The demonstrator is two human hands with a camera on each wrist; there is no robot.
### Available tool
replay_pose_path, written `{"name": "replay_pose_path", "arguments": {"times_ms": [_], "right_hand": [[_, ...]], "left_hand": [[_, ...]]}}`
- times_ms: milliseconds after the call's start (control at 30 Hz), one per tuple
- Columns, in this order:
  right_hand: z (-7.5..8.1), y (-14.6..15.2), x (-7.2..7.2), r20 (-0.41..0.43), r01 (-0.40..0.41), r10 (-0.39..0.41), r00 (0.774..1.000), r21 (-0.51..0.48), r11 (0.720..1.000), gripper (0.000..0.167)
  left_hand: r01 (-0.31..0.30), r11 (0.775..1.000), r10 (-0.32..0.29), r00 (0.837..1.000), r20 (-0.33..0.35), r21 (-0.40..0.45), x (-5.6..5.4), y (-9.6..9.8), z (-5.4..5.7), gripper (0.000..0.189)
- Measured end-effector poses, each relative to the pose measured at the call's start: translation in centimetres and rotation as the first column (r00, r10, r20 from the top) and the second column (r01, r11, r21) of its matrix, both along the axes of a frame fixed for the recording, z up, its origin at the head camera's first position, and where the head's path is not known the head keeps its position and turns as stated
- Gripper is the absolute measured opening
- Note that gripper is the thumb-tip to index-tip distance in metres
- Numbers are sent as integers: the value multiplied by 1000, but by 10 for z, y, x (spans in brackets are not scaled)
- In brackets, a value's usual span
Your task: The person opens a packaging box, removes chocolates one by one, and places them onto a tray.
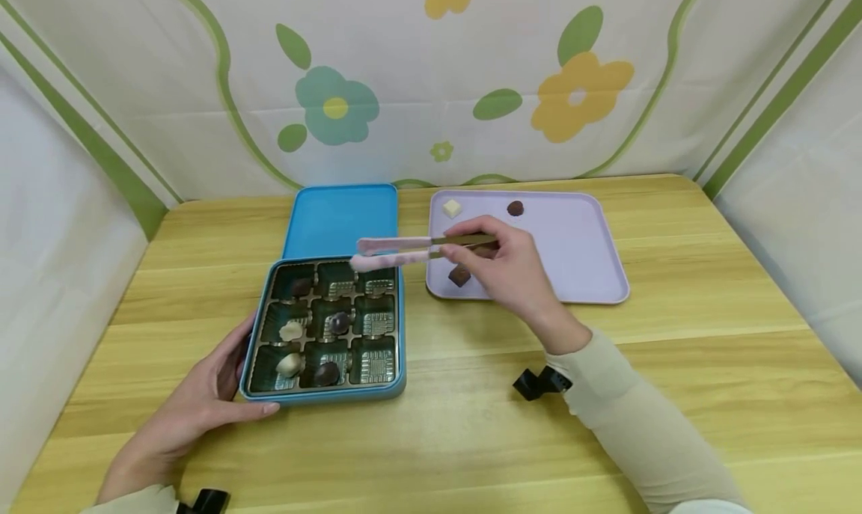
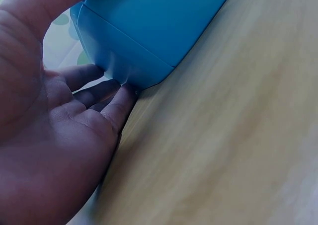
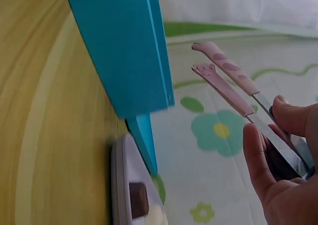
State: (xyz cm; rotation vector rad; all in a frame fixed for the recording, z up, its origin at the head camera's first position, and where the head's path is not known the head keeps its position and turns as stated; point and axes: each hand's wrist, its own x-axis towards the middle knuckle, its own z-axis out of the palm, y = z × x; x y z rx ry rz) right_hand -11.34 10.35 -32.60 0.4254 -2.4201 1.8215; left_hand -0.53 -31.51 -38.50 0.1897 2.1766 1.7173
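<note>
My left hand [image 1: 205,394] holds the left front corner of a blue tin [image 1: 337,397], thumb along the front and fingers at the left side. In the left wrist view those fingers [image 2: 119,108] touch the tin's lower corner. My right hand [image 1: 505,267] pinches metal tongs [image 3: 226,81] with pink, paw-shaped tips. The tips are slightly apart, with nothing between them, above the tin's back right part. Inside the tin, a divided insert holds several chocolates, among them a white flower-shaped one [image 1: 291,330] and a dark one [image 1: 339,322]. The right column's compartments hold none.
A blue lid [image 1: 343,218] lies behind the tin. To the right is a lilac tray [image 1: 572,252] with a white square chocolate [image 1: 452,208], a round brown one [image 1: 515,208] and a dark square one [image 1: 460,275]. My right hand partly covers the tray. A patterned curtain [image 1: 417,72] closes the back.
</note>
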Motion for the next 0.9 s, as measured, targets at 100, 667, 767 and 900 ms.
{"name": "replay_pose_path", "arguments": {"times_ms": [100, 667, 767, 900], "right_hand": [[2, -14, 5, -52, -73, 75, 996, 40, 997, 19], [43, -67, 6, -109, -327, 452, 885, 546, 771, 17], [53, -85, 1, -57, -360, 514, 856, 647, 672, 16], [50, -88, -5, -6, -404, 510, 860, 601, 689, 13]], "left_hand": [[-5, 1000, 5, 1000, 0, 1, 1, 0, 0, 123], [12, 1000, -12, 1000, -1, 8, -2, 0, 2, 122], [5, 1000, -5, 1000, -11, 17, -1, 0, 3, 122], [5, 1000, -5, 1000, -17, 3, 1, 0, 2, 122]]}}
